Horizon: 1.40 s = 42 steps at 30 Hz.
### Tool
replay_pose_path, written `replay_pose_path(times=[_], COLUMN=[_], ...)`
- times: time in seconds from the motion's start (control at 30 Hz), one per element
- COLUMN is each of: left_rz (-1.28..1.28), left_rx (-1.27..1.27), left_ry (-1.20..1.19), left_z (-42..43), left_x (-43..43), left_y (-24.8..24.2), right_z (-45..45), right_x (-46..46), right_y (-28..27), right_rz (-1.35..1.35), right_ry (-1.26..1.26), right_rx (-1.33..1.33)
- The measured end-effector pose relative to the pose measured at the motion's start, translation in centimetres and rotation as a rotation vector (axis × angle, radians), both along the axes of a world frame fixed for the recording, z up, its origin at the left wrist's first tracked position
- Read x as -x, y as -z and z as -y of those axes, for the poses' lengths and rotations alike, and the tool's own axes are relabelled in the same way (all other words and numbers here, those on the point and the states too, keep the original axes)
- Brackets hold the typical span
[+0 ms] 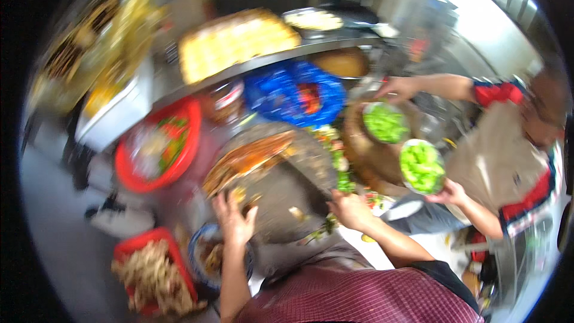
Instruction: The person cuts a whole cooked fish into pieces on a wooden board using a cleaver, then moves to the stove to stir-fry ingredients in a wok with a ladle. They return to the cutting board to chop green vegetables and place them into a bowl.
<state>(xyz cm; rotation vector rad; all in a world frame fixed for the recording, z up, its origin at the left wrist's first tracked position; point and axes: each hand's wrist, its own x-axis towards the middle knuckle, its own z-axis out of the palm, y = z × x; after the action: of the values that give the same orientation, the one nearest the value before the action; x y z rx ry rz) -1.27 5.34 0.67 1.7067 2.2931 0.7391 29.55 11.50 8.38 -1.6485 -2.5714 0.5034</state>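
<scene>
A round chopping block (269, 215) stands in front of me. On its far left part lies a long, glossy orange-brown piece of food (251, 157), probably cooked meat. My left hand (235, 220) is at the block's left edge, fingers spread, beside the piece's near end and some yellowish bits (238, 194). Whether its fingertips touch them is blurred. My right hand (352, 211) is closed at the block's right edge around what looks like a cleaver's handle. The dark cleaver blade (309, 184) seems to lie low over the block, smeared by motion.
A co-worker (493, 157) at right holds a bowl of chopped greens (421, 166); their other hand is by a second bowl (384, 122) on another block (358, 161). Red basins (195, 121), a blue-rimmed bowl (193, 251), blue plastic bag (278, 94) and shelf (269, 60) surround my block.
</scene>
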Motion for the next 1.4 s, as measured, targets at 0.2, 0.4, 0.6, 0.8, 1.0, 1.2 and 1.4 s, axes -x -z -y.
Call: replay_pose_path(times=[0.2,0.4,0.6,0.8,1.0,1.2,1.4], left_rz=[0.006,-0.128,-0.19,-0.238,0.107,0.218,0.157], left_rx=[0.03,-0.107,-0.029,-0.106,-0.189,-0.345,-0.399], left_ry=[0.126,0.156,0.126,0.067,-0.038,-0.249,-0.585], left_z=[-4.2,-8.4,-9.8,-9.8,-10.4,-5.5,4.8], left_x=[-3.6,-6.3,-8.4,-9.4,-8.5,-7.7,-1.0], left_y=[1.4,2.1,1.5,2.6,4.2,1.6,0.4], right_z=[-2.0,-0.1,-1.2,0.3,0.7,2.9,5.1], right_x=[-0.9,-2.3,-5.2,-3.0,1.3,2.6,7.1], right_y=[-0.5,0.9,4.6,6.9,7.1,4.6,3.5], right_rz=[0.046,-0.379,-1.102,-1.197,-1.146,-0.956,-0.734], right_ry=[-0.058,0.03,0.398,0.409,0.264,-0.037,-0.47], right_rx=[0.082,0.186,0.981,1.115,1.135,0.994,0.955])
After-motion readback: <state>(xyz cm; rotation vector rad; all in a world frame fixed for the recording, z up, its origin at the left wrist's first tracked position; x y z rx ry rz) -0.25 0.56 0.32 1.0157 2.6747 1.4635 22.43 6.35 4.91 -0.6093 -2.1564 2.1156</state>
